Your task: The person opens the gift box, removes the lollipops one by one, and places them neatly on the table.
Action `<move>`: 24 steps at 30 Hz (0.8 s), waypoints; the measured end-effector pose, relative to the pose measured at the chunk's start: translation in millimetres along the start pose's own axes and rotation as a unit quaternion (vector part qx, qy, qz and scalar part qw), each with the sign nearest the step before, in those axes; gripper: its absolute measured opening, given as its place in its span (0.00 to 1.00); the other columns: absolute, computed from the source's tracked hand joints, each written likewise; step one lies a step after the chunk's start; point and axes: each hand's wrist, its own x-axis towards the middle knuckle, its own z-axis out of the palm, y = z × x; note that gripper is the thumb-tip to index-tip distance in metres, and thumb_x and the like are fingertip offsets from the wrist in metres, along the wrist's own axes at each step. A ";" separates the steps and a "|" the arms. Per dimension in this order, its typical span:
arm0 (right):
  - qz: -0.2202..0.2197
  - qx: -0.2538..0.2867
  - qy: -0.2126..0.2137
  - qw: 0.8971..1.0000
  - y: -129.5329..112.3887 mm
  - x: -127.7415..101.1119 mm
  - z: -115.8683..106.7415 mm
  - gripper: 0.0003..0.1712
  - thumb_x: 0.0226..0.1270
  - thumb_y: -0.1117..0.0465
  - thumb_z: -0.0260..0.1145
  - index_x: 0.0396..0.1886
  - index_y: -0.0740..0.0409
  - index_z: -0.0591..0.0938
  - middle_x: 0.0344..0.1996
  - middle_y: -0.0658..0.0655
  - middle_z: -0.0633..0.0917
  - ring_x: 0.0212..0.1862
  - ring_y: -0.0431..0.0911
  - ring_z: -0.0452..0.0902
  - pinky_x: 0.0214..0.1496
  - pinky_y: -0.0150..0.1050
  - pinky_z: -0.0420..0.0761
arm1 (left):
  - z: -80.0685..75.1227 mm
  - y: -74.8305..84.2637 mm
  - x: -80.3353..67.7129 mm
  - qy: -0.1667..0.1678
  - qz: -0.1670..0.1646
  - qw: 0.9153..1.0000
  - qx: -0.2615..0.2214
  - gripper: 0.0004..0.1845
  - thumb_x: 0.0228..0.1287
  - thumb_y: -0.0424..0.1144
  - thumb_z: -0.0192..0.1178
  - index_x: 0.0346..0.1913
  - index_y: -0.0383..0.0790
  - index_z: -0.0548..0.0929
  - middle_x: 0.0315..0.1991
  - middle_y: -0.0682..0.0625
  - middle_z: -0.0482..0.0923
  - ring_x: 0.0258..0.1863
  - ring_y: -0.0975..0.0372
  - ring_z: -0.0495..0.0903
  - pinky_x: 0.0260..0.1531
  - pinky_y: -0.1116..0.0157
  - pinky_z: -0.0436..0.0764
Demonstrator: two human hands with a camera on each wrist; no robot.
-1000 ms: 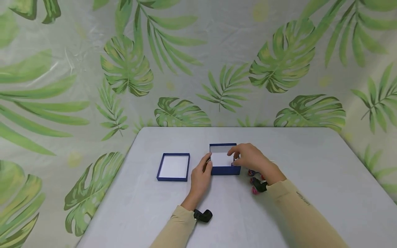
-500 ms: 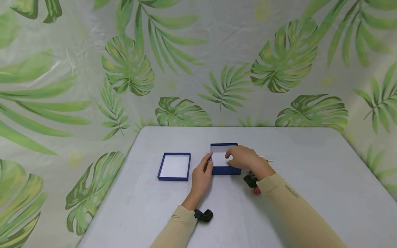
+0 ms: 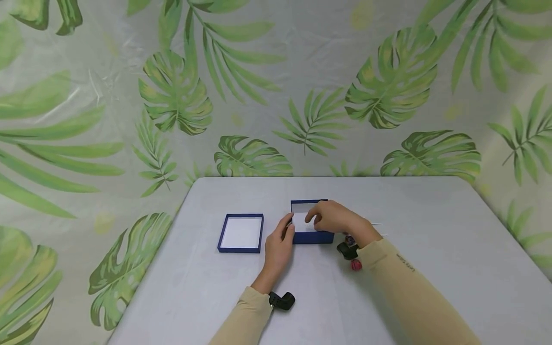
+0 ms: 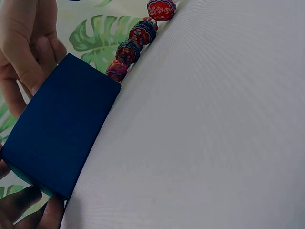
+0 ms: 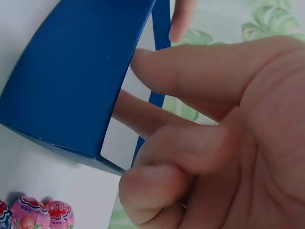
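Note:
A dark blue box (image 3: 312,237) with a white inside stands in the middle of the table, its top uncovered. My left hand (image 3: 279,245) rests against the box's left side, thumb and fingers spaced along that wall. Over the right part of the box, my right hand (image 3: 338,219) reaches down inside. In the right wrist view its thumb and index finger stand apart at the rim, the index tip hidden behind the blue wall (image 5: 71,71). Nothing shows between them. Wrapped lollipops, one red (image 3: 356,265) and one pink (image 5: 31,213), lie right of the box, partly under the right wrist.
Left of the box, a shallow blue lid (image 3: 239,249) with a white inside lies flat. Several lollipops form a row in the left wrist view, a red one (image 4: 161,9) at its end. White sticks (image 3: 378,224) point right. A leaf-patterned sheet (image 3: 254,96) hangs behind the table.
My right hand has moved left across the box from its right edge. A small dark thing seen at its fingertips a second ago no longer shows. The left hand has stayed in place.

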 end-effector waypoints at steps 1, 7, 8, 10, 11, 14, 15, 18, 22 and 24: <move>-0.003 -0.005 0.003 1.000 -0.2 1.5 0.4 0.18 0.62 0.69 0.68 0.53 0.57 0.87 0.43 0.58 0.88 0.44 0.48 0.83 0.44 0.45 0.84 | 0.0 0.0 0.1 0.000 0.000 1.000 -0.002 0.21 0.78 0.50 0.51 0.70 0.59 0.75 0.64 0.57 0.77 0.63 0.65 0.74 0.62 0.56 0.75; 0.008 -0.054 0.006 0.999 -0.2 13.5 4.4 0.17 0.58 0.70 0.73 0.48 0.55 0.89 0.38 0.54 0.87 0.39 0.46 0.81 0.41 0.44 0.83 | 0.6 -0.1 0.5 0.000 0.002 1.000 -0.009 0.21 0.78 0.50 0.51 0.70 0.59 0.75 0.65 0.57 0.76 0.65 0.65 0.73 0.63 0.56 0.74; 0.012 -0.065 0.003 0.998 0.2 15.5 4.9 0.17 0.58 0.70 0.73 0.47 0.54 0.89 0.37 0.53 0.87 0.38 0.46 0.81 0.40 0.43 0.83 | 0.7 -0.1 0.6 0.000 0.003 1.000 -0.009 0.21 0.78 0.50 0.51 0.70 0.59 0.75 0.65 0.57 0.76 0.65 0.65 0.73 0.64 0.56 0.74; 0.021 -0.089 0.002 0.996 2.0 19.9 6.1 0.17 0.57 0.71 0.73 0.45 0.52 0.90 0.34 0.50 0.86 0.35 0.45 0.79 0.37 0.42 0.82 | 1.0 -0.1 0.7 -0.001 0.004 1.000 -0.008 0.22 0.79 0.51 0.51 0.71 0.59 0.75 0.66 0.57 0.75 0.65 0.64 0.72 0.63 0.56 0.74; 0.026 -0.101 0.003 0.995 2.9 22.0 6.7 0.17 0.57 0.71 0.73 0.45 0.51 0.90 0.33 0.50 0.86 0.35 0.45 0.78 0.35 0.41 0.81 | 1.1 -0.1 0.7 -0.002 0.003 1.000 -0.009 0.22 0.79 0.51 0.50 0.71 0.59 0.75 0.66 0.58 0.75 0.65 0.64 0.72 0.64 0.56 0.74; 0.034 -0.130 0.013 0.991 4.9 27.2 7.8 0.17 0.56 0.70 0.73 0.45 0.50 0.90 0.37 0.52 0.86 0.35 0.46 0.77 0.33 0.42 0.80 | 1.2 0.0 0.6 -0.003 0.001 1.000 -0.010 0.22 0.79 0.51 0.50 0.71 0.59 0.74 0.66 0.59 0.75 0.65 0.65 0.72 0.64 0.56 0.74; 0.035 -0.139 0.016 0.989 5.4 28.8 8.7 0.17 0.56 0.69 0.74 0.45 0.50 0.89 0.39 0.53 0.87 0.35 0.46 0.77 0.34 0.43 0.80 | 1.1 0.2 0.6 -0.002 0.002 1.000 -0.010 0.22 0.79 0.50 0.51 0.71 0.59 0.75 0.66 0.59 0.75 0.65 0.65 0.73 0.63 0.56 0.74; 0.034 -0.166 0.033 0.985 5.3 32.5 12.4 0.18 0.56 0.67 0.76 0.48 0.51 0.89 0.45 0.55 0.87 0.38 0.47 0.79 0.36 0.45 0.82 | 0.2 0.9 0.6 0.002 0.004 1.000 -0.009 0.22 0.78 0.49 0.51 0.71 0.57 0.75 0.65 0.59 0.75 0.64 0.65 0.73 0.64 0.57 0.74; 0.029 -0.192 0.063 0.979 3.1 36.1 18.6 0.20 0.55 0.66 0.75 0.50 0.51 0.89 0.45 0.55 0.88 0.40 0.49 0.82 0.36 0.47 0.83 | -0.5 1.4 0.9 0.006 0.011 1.000 -0.008 0.22 0.78 0.48 0.52 0.70 0.54 0.76 0.65 0.58 0.76 0.65 0.63 0.73 0.64 0.56 0.74; 0.028 -0.196 0.074 0.977 2.0 37.9 21.4 0.22 0.55 0.67 0.74 0.51 0.51 0.89 0.45 0.55 0.88 0.41 0.50 0.83 0.35 0.47 0.83 | 0.1 0.9 0.8 0.006 0.012 1.000 -0.009 0.22 0.78 0.48 0.52 0.70 0.55 0.76 0.66 0.57 0.76 0.65 0.63 0.73 0.64 0.55 0.73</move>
